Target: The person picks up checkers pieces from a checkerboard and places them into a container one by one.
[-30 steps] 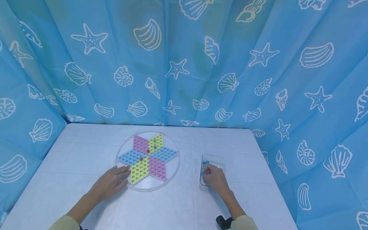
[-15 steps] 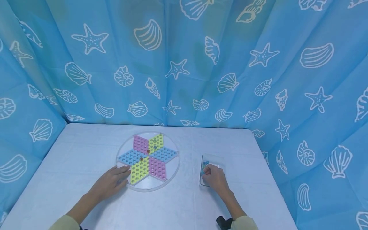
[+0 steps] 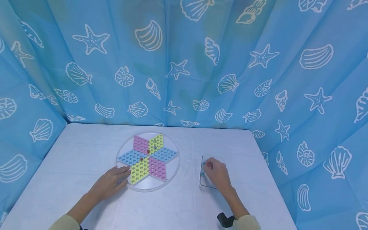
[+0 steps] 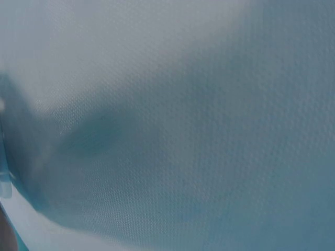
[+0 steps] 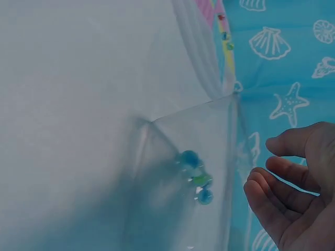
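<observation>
Clear plastic disc with a six-pointed star in pink, yellow and blue: one game board (image 3: 157, 169), flat, the landmark for every entry below
Marbles on the board, four seen: two reddish marbles (image 3: 148, 151) near the star's centre; one dark bluish marble (image 3: 155, 148) and one greenish marble (image 3: 155, 141) in the far yellow point
Left hand (image 3: 110, 182), one, at the board's near left edge: fingers extended and slightly spread, fingertips over the rim; nothing seen in its grasp
Clear box (image 3: 207, 182), one, open-topped, to the right of the board and apart from it
Marbles in the box, a small cluster: blue marbles (image 5: 205, 196) and a green marble (image 5: 200, 180), lying close together
Right hand (image 3: 218, 174), one, right of the board, above the box: fingers loosely bent, thumb a narrow gap from the forefinger; nothing seen between them
White cloth (image 3: 178, 207), one, spread beneath the board
Blue curtain (image 3: 189, 48), white shell and starfish print, behind the board and to both its sides
Pale sleeves (image 3: 246, 223), two, nearer the person than the board; a black object (image 3: 225, 220) beside the right one
</observation>
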The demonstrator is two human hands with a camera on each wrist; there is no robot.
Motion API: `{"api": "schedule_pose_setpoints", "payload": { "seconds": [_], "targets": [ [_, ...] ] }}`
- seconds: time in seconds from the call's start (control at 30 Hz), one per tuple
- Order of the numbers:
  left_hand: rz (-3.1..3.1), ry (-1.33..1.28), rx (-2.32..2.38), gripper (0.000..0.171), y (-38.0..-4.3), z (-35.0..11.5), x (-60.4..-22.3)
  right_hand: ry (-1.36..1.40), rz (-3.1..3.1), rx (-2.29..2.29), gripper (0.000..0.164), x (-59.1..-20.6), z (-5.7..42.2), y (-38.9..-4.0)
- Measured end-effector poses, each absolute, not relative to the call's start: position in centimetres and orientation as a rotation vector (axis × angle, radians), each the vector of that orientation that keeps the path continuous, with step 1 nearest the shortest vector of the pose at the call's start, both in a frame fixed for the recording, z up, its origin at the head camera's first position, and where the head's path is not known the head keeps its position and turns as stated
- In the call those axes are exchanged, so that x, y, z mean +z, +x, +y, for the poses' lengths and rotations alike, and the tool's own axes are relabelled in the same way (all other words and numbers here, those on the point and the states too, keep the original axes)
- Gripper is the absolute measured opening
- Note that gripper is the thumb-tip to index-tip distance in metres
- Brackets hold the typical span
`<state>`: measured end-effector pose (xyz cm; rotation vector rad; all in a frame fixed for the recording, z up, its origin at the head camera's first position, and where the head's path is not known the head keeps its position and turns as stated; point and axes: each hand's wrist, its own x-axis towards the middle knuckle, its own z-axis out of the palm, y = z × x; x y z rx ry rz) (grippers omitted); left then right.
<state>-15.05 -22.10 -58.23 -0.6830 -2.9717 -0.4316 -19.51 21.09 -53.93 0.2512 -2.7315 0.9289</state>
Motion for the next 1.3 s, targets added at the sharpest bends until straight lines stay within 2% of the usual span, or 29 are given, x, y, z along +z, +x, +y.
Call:
{"api": "schedule_pose_setpoints", "payload": {
  "seconds": [0.47,0.9,1.3],
  "targets": [
    [-2.967,-0.665,-0.406,0.04,-15.0,-22.1,-58.2,0.303,-2.75,1.208,0.019,-50.6,16.6,-20.2],
    [-2.985,-0.653,-0.43,0.04,-14.9,-22.1,-58.2,0.433,-2.768,1.415,0.027,-53.1,10.7,-20.5],
    [-2.967,-0.676,-0.451,0.039,-15.0,-22.1,-58.2,0.377,-2.771,1.525,0.031,-54.6,6.9,-22.1]
  ]
}}
